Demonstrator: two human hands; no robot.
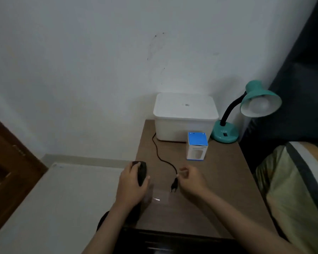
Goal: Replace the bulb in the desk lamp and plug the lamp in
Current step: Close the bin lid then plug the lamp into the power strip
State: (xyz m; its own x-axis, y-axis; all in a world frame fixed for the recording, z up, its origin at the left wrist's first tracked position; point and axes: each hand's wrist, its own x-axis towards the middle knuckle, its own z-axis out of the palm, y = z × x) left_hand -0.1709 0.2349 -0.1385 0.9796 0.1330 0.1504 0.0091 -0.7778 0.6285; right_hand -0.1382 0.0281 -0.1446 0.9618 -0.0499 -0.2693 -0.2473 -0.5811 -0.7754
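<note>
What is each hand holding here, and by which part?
The left hand grips a black socket block around its body at the table's left edge. The right hand pinches the lamp cord just above the plug.

Left hand curled in a grip, right hand pinching, both forearms outstretched.

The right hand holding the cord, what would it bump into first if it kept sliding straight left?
Probably the black socket block gripped by the left hand; only bare table lies between it and the right hand.
</note>
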